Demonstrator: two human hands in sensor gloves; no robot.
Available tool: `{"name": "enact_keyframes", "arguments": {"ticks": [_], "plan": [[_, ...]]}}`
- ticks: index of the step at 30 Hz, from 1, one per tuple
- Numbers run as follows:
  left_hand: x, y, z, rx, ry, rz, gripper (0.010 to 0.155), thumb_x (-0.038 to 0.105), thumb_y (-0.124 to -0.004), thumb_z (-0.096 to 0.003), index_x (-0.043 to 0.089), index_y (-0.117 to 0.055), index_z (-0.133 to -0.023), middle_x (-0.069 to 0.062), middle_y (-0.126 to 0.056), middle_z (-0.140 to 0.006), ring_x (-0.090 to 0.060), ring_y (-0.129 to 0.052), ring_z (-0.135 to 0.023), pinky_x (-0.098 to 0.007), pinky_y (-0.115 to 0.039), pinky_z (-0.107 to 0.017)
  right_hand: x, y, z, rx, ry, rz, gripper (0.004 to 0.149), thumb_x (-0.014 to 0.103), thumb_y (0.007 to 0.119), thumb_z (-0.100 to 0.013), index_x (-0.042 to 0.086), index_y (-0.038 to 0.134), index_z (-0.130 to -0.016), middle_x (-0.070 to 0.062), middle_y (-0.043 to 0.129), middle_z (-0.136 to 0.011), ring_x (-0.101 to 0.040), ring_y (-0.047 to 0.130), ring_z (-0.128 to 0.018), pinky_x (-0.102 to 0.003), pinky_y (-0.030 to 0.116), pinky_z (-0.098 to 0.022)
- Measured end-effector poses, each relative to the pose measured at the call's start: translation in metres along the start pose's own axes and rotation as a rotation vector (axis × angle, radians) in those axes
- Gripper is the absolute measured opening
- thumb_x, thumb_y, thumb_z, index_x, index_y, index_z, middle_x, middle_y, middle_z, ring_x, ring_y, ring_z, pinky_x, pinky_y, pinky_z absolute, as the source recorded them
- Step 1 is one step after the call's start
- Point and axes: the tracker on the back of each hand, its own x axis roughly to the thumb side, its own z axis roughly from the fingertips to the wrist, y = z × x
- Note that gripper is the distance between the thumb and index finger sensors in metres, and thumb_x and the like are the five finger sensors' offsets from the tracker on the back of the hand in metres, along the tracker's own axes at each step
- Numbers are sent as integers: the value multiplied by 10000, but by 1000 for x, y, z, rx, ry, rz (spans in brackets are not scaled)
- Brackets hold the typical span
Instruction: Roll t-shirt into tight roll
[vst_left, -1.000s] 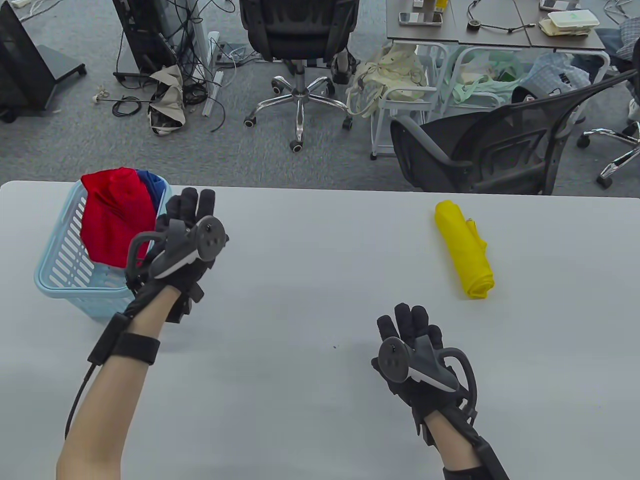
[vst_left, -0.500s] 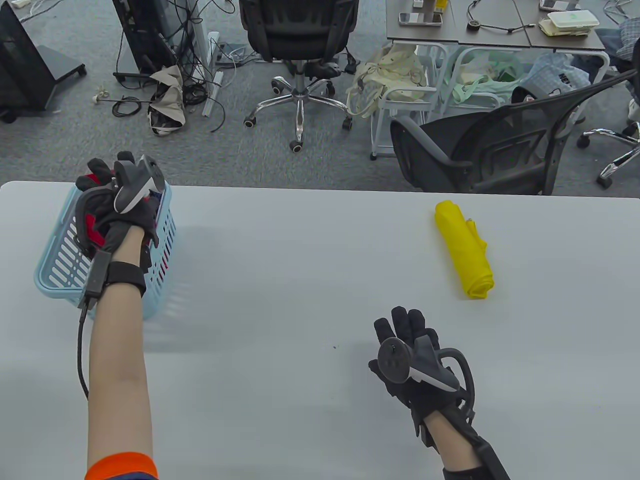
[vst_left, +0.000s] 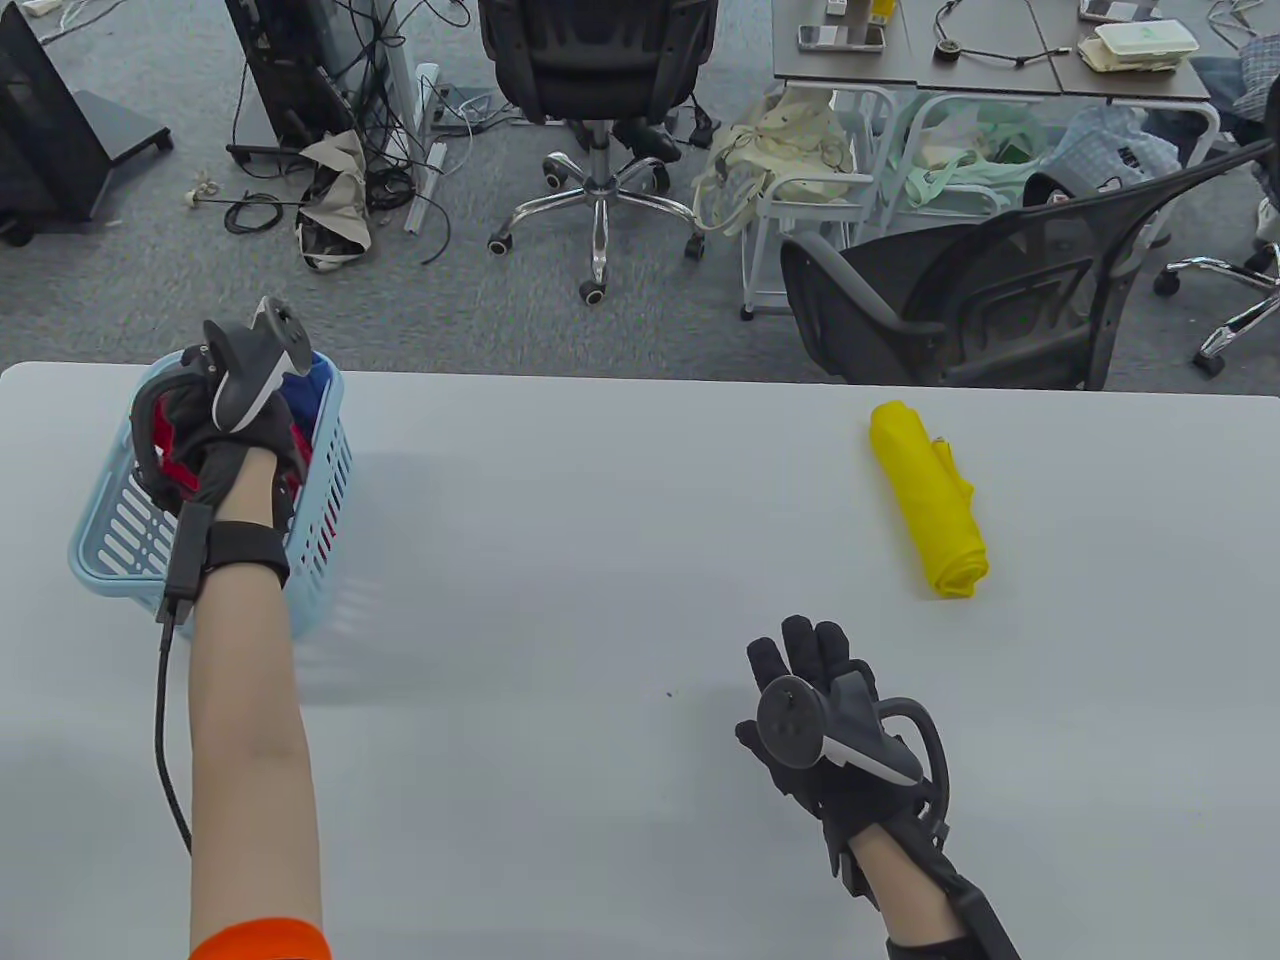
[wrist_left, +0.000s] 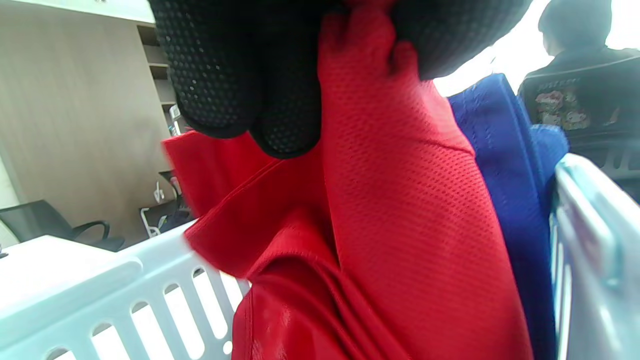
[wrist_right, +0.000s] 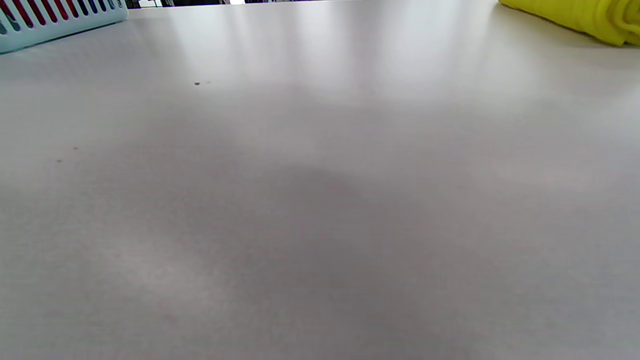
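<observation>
While in the basket (vst_left: 120, 560), left hand (vst_left: 215, 450) gripping red shirt (wrist_left: 390, 225); right hand (vst_left: 815, 715) relaxed, empty, above surface (vst_left: 600, 520).

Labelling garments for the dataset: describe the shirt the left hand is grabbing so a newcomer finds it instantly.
Start at the pale blue slotted plastic basket on the white table's far left corner. The red mesh-knit shirt sits bunched inside it, pinched in the grip of the gloved left hand. The blue garment beside it lies untouched, and the yellow rolled shirt lies out on the tabletop.
</observation>
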Motion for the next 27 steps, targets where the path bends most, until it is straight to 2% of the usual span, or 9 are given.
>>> {"name": "enact_keyframes", "arguments": {"ticks": [4, 11, 15, 21, 27], "plan": [[-1, 17, 18, 95, -40, -59, 406, 405, -698, -517, 350, -606, -908, -68, -832, -866, -160, -1014, -606, -346, -933, -500, 3, -2, 3, -11, -14, 0, 775, 519, 455, -640, 172, -2, -1160, -209, -127, -1148, -517, -104, -1043, -651, 164, -747], [7, 66, 68, 265, -133, -127, 399, 412, -704, -514, 354, -622, -901, -59, -843, -849, -154, -1010, -580, -342, -924, -485, -1, -7, 6, -31, -10, -34, 776, 520, 453, -641, 170, -6, -1159, -210, -127, -1148, -518, -107, -1042, -656, 148, -739], [13, 102, 106, 401, -185, -174, 399, 413, -702, -517, 353, -618, -903, -58, -840, -850, -154, -1006, -583, -343, -920, -489, -1, -6, 5, -23, -31, -57, 776, 520, 452, -641, 169, -6, -1159, -212, -128, -1148, -523, -107, -1039, -652, 152, -741], [14, 149, 162, 550, -265, -147, 399, 416, -700, -517, 354, -618, -903, -54, -840, -850, -150, -1005, -581, -341, -920, -488, -3, -11, 8, -43, -42, -77, 781, 522, 451, -640, 167, -15, -1156, -214, -131, -1146, -524, -106, -1038, -655, 155, -740], [19, 168, 229, 675, -446, -55, 399, 416, -694, -516, 343, -622, -902, -53, -847, -841, -149, -1009, -573, -341, -922, -482, -10, -16, 10, -61, -33, -113, 786, 525, 448, -642, 161, -25, -1153, -221, -131, -1143, -529, -104, -1035, -656, 163, -740]]}}
